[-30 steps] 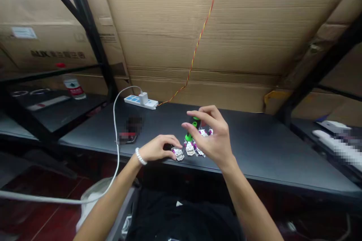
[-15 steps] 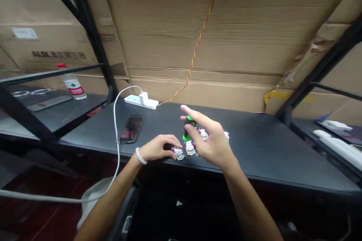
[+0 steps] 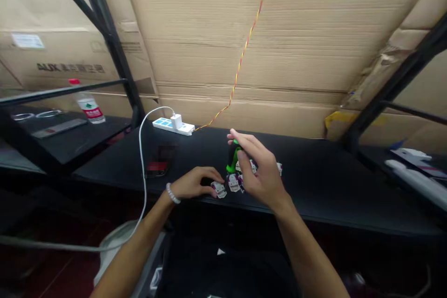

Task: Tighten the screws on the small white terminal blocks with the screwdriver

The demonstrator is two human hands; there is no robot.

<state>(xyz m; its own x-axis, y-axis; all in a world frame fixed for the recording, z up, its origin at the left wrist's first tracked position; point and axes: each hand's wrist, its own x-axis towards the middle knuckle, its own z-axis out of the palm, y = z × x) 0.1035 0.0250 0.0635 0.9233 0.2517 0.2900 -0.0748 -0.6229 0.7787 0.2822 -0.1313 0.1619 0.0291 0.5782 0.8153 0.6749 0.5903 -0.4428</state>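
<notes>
My left hand [image 3: 199,182] pinches a small white-and-purple part [image 3: 219,189] between thumb and fingers near the desk's front edge. My right hand [image 3: 258,163] has its thumb and fingers around the black-and-green handle of a screwdriver [image 3: 232,158], which stands roughly upright with its lower end close to the held part. Where the tip meets anything is too small to tell. Beside the left hand's piece lies a second white-and-purple part [image 3: 233,183]. More such parts sit behind and under the right hand, partly hidden by it, with one part [image 3: 279,168] showing past its far side.
A white power strip [image 3: 173,125] with a plugged-in charger stands at the back; its white cable [image 3: 142,149] hangs across the desk's left side. A phone-like dark object [image 3: 158,167] lies left. Black metal frames [image 3: 118,56] flank the desk [image 3: 335,186], with cardboard behind.
The right hand's fingers have shifted slightly on the screwdriver handle, whose angle differs a little. The left hand stays on the same part. The picture has brightened on the cardboard.
</notes>
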